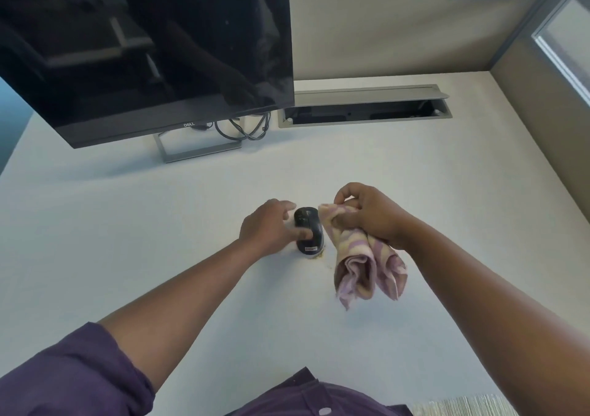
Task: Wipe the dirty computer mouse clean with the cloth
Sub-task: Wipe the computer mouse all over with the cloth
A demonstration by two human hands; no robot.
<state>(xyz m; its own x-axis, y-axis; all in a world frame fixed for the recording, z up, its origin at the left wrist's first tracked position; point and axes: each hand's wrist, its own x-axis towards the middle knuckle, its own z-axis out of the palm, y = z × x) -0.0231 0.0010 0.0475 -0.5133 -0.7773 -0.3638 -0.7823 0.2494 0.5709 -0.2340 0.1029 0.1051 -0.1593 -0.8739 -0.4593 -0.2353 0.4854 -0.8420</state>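
Mouse (pixel 308 228) steadied on desk (pixel 159 224) by left hand (pixel 266 227); right hand (pixel 372 216) clutching bunched cloth (pixel 364 265) beside it. Crumbs (pixel 321 255) at base; wiping seemingly unfinished.

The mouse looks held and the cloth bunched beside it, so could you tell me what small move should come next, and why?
Probably bring the cloth left onto the mouse. The left hand already grips the mouse on the desk, while the right hand holds the cloth just beside it, seemingly not yet touching. Crumbs lie at its near end.
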